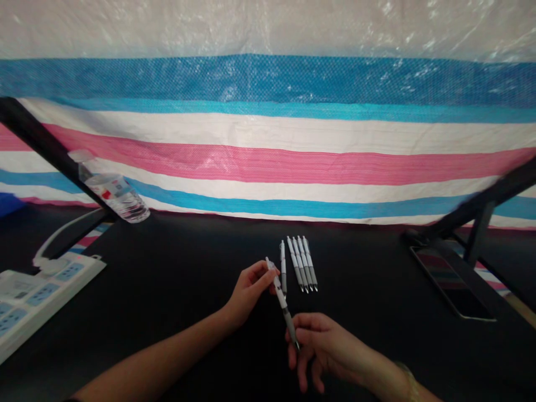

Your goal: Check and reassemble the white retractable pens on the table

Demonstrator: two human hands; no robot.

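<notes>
My left hand (249,290) pinches the upper end of a white and grey pen (281,298). My right hand (320,349) grips the same pen at its grey lower end, near the tip. The pen slants between both hands just above the black table (176,301). One white pen (283,267) lies alone on the table right behind the held one. A row of several more white pens (302,270) lies side by side a little to the right, tips toward me.
A white power strip (31,293) sits at the left edge with its cable. A clear water bottle (112,192) leans at the back left. A phone (452,290) lies at the right by black stand legs. A striped tarp (268,156) hangs behind the table.
</notes>
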